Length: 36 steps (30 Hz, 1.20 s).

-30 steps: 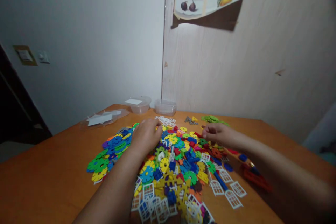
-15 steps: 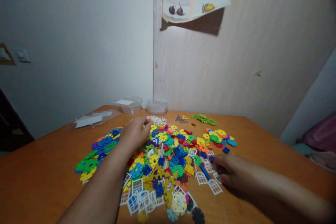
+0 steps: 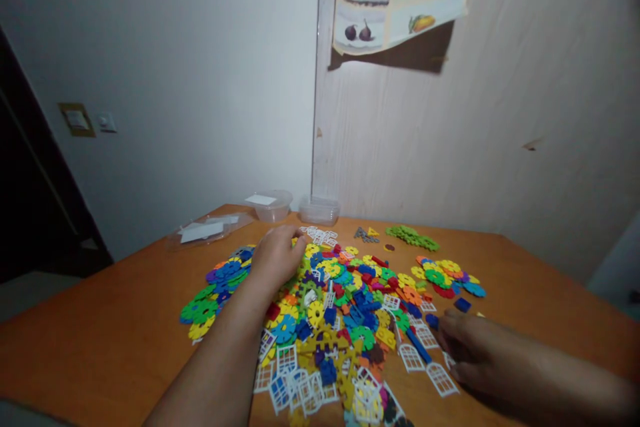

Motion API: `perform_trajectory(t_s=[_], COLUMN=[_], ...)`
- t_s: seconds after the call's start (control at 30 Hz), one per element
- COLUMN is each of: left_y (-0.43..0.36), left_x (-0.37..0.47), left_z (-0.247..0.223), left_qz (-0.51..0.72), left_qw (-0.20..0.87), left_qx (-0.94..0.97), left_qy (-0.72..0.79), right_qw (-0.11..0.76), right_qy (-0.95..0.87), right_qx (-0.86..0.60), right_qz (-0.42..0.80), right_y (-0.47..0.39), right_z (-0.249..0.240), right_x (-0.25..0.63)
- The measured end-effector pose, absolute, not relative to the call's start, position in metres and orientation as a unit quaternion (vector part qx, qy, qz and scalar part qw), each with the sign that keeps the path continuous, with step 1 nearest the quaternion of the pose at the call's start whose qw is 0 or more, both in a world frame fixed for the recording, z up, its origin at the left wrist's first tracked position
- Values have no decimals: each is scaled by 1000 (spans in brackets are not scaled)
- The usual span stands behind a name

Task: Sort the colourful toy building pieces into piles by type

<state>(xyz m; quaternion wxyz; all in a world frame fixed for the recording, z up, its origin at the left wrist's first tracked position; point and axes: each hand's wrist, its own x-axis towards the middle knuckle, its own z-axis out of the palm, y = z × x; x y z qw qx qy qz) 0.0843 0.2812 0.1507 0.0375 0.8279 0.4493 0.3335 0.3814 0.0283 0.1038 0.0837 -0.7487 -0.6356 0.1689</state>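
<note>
My left hand (image 3: 277, 260) is over the back left of a big pile of plastic building pieces. Its back faces me and the thumb points right; the other fingertips are hidden among the pieces. My right hand (image 3: 463, 347) rests at the pile's right edge, fingers bent and apart from the thumb. Partly beneath it is a white window piece, and a blue brick (image 3: 433, 321) lies by its fingertips. Close by are an arched white window piece (image 3: 441, 379) and a long blue bar (image 3: 419, 345). Yellow flower-shaped discs (image 3: 316, 313) show in the pile.
Along the wall stand a round clear tub (image 3: 274, 210) and a rectangular clear container (image 3: 319, 212). A clear plastic lid or bag with a white label (image 3: 201, 231) lies at left. Green pieces (image 3: 413, 238), grey pieces (image 3: 367, 235) and flower discs (image 3: 447, 273) form separate groups on the wooden table (image 3: 125, 320).
The view has turned slightly left, so everything sits further right in the picture. Both hands stay at about the same places by the pile.
</note>
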Motion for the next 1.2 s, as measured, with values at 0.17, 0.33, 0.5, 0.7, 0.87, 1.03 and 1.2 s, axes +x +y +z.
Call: perform_trajectory(t_s=[0.17, 0.33, 0.5, 0.7, 0.87, 1.03, 1.2], left_y=[282, 283, 283, 284, 285, 282, 279], left_x=[83, 81, 79, 77, 75, 75, 77], left_z=[151, 152, 153, 154, 153, 151, 152], left_qz=[344, 362, 373, 364, 365, 367, 367], left_qw=[45, 66, 100, 104, 101, 79, 62], left_qx=[823, 806, 777, 767, 757, 760, 767], left_qy=[450, 463, 497, 518, 533, 530, 523], right_qw=[141, 169, 215, 361, 414, 408, 410], right_qy=[-620, -612, -616, -547, -452, -423, -442], right_qx=[-755, -751, -712, -681, -724, -737, -730], right_qz=[157, 179, 261, 327, 317, 334, 321], right_y=[25, 23, 58, 167, 265, 321, 306], right_z=[93, 94, 119, 144, 131, 111, 117], right_x=[379, 372, 376, 370, 351, 339, 343])
